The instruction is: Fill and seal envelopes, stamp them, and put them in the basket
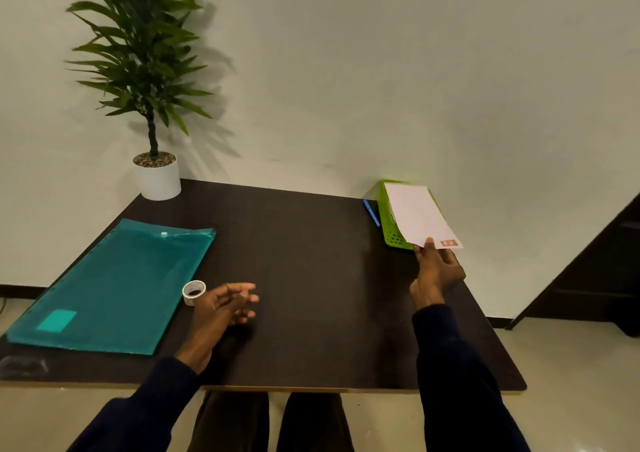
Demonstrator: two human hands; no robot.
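right hand point(437, 270) pinches near edge of stamped envelope point(419, 216), held over green basket point(390, 234) at far right of tabletop point(311, 278). left hand point(225, 304) idle, fingers loosely spread, beside tape roll point(194, 291). risk: thin edge grip; envelope overhangs basket rim, may tip out or knock blue pen point(371, 212).

the table point(311, 261) has a dark, matt, smooth top. the folder point(114, 288) is translucent teal plastic with a slight sheen. the basket point(389, 223) is bright green perforated plastic. the envelope point(415, 216) looks like pale matt paper. the pot point(159, 181) is smooth, white and matt, topped with rough gravel. the sleeves point(460, 382) are dark matt cloth.
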